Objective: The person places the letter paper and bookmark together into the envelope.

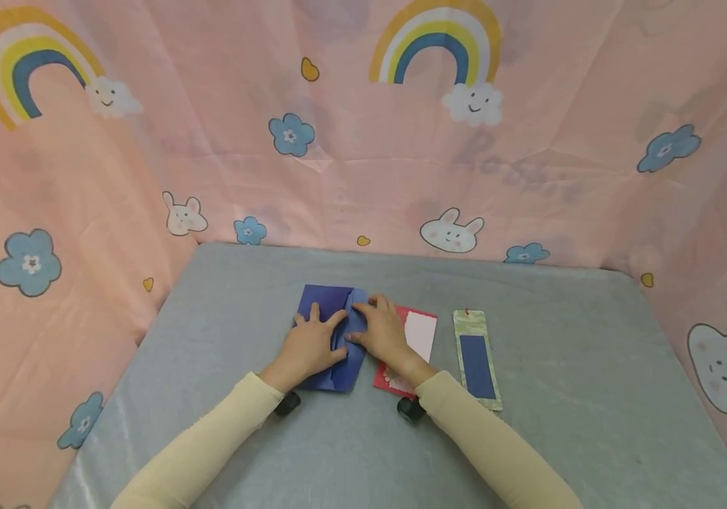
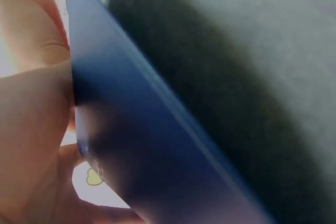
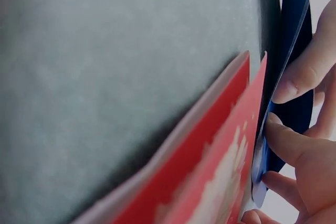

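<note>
A dark blue envelope (image 1: 327, 297) lies on the grey table, its lighter blue flap (image 1: 357, 324) folded out on the right side. My left hand (image 1: 309, 346) rests on the envelope with fingers spread, thumb reaching toward the flap. With thumb and fingers, my right hand (image 1: 384, 332) pinches the flap from the right. The right wrist view shows that thumb (image 3: 286, 137) at the flap's edge. Partly under my right wrist is a red card (image 1: 416, 311) with a white panel. Seen edge-on in the left wrist view, the envelope (image 2: 131, 114) hides part of the left hand.
To the right of the red card lies a green bookmark-like strip (image 1: 468, 324) with a dark blue panel and a small red tie at its top. A pink curtain (image 1: 363, 184) printed with rainbows, flowers and rabbits hangs around the grey table (image 1: 567, 367).
</note>
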